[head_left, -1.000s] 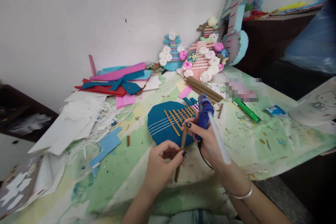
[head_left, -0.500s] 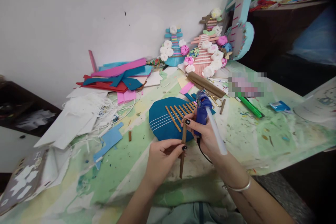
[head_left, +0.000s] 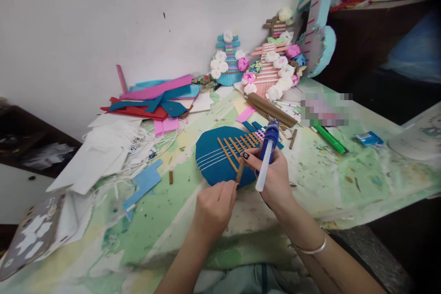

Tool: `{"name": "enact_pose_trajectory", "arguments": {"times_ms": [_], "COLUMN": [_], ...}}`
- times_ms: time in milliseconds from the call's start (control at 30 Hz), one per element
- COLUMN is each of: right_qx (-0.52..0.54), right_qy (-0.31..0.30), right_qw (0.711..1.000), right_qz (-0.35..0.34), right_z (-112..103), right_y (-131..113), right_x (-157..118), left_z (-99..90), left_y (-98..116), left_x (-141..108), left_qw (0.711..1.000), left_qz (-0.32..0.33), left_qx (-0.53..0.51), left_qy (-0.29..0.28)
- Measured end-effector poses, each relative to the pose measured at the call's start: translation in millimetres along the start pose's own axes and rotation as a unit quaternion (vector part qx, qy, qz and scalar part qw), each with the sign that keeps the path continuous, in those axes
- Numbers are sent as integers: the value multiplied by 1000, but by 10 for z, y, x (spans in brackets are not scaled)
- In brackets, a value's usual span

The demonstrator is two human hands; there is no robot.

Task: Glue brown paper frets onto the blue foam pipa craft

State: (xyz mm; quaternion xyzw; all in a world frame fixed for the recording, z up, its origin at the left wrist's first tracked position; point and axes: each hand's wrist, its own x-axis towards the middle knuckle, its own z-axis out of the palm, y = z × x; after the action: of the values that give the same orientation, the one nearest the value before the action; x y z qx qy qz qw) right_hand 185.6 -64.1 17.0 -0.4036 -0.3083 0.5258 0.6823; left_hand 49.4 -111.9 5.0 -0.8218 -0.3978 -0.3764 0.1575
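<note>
My left hand (head_left: pixel 214 206) is closed on the lower part of a thin brown strip (head_left: pixel 240 172), its fingers folded over it. The strip's upper end sits at the thumb and fingers of my right hand (head_left: pixel 277 179). That same hand grips a blue hot glue gun (head_left: pixel 270 140), from whose back a whitish glue stick (head_left: pixel 263 174) juts toward me. Just beyond both hands lies a dark blue lute-shaped board (head_left: pixel 208 147). White strings run along it, and several brown strips (head_left: pixel 228 155) cross it. My hands and the gun hide part of its near edge and neck.
White sheets and strings (head_left: pixel 103 147) lie at left, near a light blue scrap (head_left: pixel 144 183) and a phone (head_left: pixel 29 239). Decorated lute shapes (head_left: pixel 265 71) lean at the wall. Scissors (head_left: pixel 286 132), a green cutter (head_left: pixel 330 138) and a brown roll (head_left: pixel 270 109) are behind and to the right.
My left hand has turned over and closed around the strip, whose lower end is now hidden. The glue gun has swung, so its glue stick points down and left instead of down and right.
</note>
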Motion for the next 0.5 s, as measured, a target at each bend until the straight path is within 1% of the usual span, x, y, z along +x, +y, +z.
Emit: {"name": "enact_pose_trajectory", "arguments": {"times_ms": [133, 200, 233, 267, 300, 367, 400, 433, 500], "right_qx": [15, 28, 34, 39, 46, 57, 64, 71, 82], "right_qy": [37, 56, 61, 61, 58, 45, 38, 31, 17], "right_qw": [999, 998, 997, 997, 997, 997, 997, 996, 995], "right_qz": [11, 21, 25, 27, 27, 27, 29, 34, 48], "right_z": [23, 22, 18, 13, 8, 3, 5, 11, 30], "right_y": [-6, -33, -47, -59, -68, -78, -80, -82, -83], "right_x": [7, 14, 17, 21, 24, 27, 27, 25, 17], "left_z": [-20, -54, -78, -104, -132, -190, -216, -239, -275], "left_y": [-29, -40, -48, -59, -74, -115, -139, -166, -216], "left_x": [-53, -122, -165, -208, -248, -299, -306, -298, -248], "left_qw": [1000, 999, 997, 993, 985, 954, 935, 917, 890], "left_qz": [7, -12, -42, -87, -147, -276, -329, -368, -408], "left_qx": [-15, -34, -39, -42, -48, -82, -106, -130, -173], "left_qy": [15, 39, 55, 71, 81, 83, 80, 84, 112]}}
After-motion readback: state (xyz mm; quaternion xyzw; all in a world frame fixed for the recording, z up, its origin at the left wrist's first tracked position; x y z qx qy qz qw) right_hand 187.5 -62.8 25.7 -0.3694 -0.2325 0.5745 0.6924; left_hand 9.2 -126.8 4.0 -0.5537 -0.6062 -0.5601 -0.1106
